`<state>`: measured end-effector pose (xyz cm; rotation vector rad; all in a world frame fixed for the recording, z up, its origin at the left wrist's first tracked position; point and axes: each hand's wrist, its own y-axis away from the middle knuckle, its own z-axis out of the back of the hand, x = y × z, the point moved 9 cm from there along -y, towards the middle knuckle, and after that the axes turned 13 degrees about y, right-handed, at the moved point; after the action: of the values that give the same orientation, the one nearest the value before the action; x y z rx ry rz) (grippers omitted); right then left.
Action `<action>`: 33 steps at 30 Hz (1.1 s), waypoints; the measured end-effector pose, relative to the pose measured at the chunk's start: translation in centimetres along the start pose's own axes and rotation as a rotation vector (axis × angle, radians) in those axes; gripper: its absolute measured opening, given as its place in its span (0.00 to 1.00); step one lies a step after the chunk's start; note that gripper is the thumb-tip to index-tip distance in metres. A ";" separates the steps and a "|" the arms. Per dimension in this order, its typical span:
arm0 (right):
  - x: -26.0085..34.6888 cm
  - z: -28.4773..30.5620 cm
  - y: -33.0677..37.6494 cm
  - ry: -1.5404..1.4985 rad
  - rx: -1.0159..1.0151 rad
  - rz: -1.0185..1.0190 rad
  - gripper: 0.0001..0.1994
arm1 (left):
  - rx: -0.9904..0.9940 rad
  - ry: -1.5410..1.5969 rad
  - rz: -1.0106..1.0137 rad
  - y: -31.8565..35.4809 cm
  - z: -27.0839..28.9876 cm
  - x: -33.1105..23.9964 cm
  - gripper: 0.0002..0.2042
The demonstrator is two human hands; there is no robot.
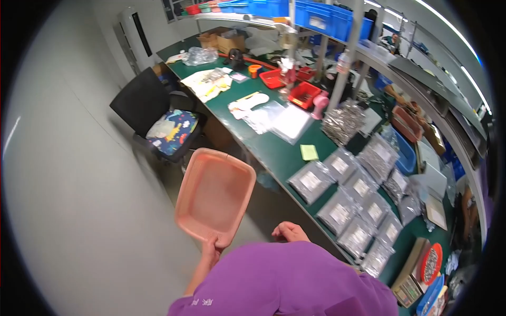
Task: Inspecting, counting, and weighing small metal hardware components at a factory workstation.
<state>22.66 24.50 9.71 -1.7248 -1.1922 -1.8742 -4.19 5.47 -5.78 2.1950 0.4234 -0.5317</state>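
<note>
My left hand (212, 248) grips the near rim of a shallow salmon-pink plastic tray (215, 197), thumb over the edge. The tray is tilted toward me, and nothing lies in it. It hangs over the floor beside the green workbench (287, 158). My right hand (289, 231) is in front of my body, short of the bench edge, its fingers curled in and no object showing in them. Nearest to it on the bench are several clear bags of small metal parts (335, 210) with white labels, laid in rows.
A black office chair (139, 102) with a patterned cushion stands to the left. Red trays (304, 95), a heap of metal parts (343, 122) and a yellow note (309, 152) are on the bench. A scale (408, 289) stands near right; blue bins (332, 22) line the shelf above.
</note>
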 end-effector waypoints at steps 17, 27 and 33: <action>17.7 1.9 -49.2 0.369 -0.212 0.274 0.09 | -0.049 0.150 -0.097 -31.4 -17.5 -34.0 0.19; 27.7 -4.0 -67.9 0.611 0.119 0.393 0.13 | -0.016 -0.066 -0.260 -60.5 -37.2 -57.4 0.18; 26.6 2.5 -78.1 0.494 -0.464 0.144 0.10 | -0.035 -0.374 -0.320 -81.3 -47.7 -68.3 0.18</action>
<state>-37.71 80.71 6.87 -1.3586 -0.4607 -2.4179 -89.45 84.17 3.98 1.9452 0.5763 -1.0777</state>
